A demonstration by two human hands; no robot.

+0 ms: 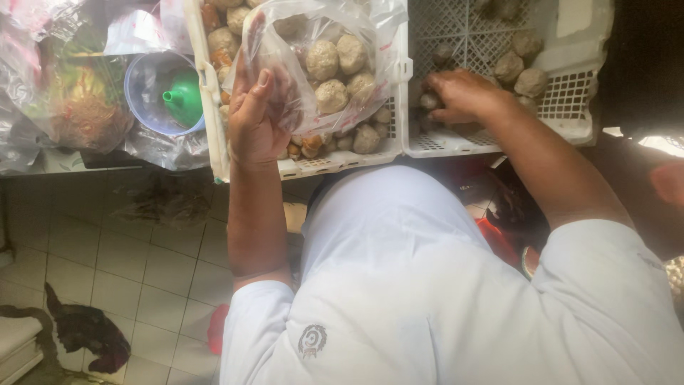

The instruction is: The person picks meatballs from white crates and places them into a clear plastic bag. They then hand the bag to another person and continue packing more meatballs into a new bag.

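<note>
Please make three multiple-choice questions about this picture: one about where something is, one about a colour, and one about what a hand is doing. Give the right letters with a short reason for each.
1. Where is the right hand?
A. inside the right-hand white crate
B. on the floor tiles
C. inside the bowl

2. What colour is the funnel?
A. red
B. green
C. yellow

3. What is the left hand doing?
A. resting flat on the floor
B. holding the funnel
C. holding up a clear plastic bag of round balls

Answers:
1 A, its fingers reach among the round balls lying in that crate.
2 B, it is plainly green and sits in a pale bowl.
3 C, the fingers grip the bag's edge above the left crate.
</note>
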